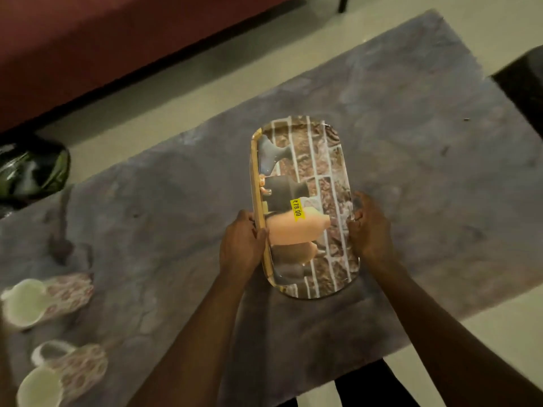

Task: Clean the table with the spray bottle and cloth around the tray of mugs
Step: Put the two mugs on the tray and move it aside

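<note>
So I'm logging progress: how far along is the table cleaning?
Done: both mugs stand on the table, off the tray. In hand: left hand and right hand hold the empty tray's long edges. Left: spraying and wiping; no bottle or cloth in view.
</note>
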The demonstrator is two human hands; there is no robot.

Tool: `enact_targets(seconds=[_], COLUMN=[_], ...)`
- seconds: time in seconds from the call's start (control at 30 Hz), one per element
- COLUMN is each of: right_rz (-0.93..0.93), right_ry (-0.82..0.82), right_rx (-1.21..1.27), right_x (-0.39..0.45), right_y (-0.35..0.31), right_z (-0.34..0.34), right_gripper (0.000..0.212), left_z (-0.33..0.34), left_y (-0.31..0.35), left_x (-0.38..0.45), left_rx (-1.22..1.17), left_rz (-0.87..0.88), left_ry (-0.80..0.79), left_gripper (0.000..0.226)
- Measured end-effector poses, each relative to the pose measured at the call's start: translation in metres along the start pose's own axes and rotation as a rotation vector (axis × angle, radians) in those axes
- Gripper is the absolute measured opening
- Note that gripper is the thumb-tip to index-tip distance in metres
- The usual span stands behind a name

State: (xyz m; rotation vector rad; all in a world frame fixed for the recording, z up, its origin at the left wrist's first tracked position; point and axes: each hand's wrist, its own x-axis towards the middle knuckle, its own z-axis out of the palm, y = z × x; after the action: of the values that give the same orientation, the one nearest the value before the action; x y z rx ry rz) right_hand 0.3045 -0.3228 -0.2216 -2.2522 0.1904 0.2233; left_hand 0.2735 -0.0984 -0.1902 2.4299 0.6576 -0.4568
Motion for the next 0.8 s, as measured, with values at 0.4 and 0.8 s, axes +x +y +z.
enact_targets(seconds=[0.4,0.8], right_rz=[-0.264,-0.554], right_ry=[-0.321,-0.117], right_rx=[0.008,-0.438], right_x=[-0.088,-0.125], right_y=[-0.123,-0.174], right_z=[0.177,0.221], right_gripper=[0.050,0.046], left_z=[-0.083,-0.104], left_y=[-0.227,-0.256], left_x=[-0.048,-0.060], left_rx=[-0.127,-0.211], left_rz=[-0.317,-0.259], left_ry=[0.149,0.174], left_gripper=[0.019,0.042])
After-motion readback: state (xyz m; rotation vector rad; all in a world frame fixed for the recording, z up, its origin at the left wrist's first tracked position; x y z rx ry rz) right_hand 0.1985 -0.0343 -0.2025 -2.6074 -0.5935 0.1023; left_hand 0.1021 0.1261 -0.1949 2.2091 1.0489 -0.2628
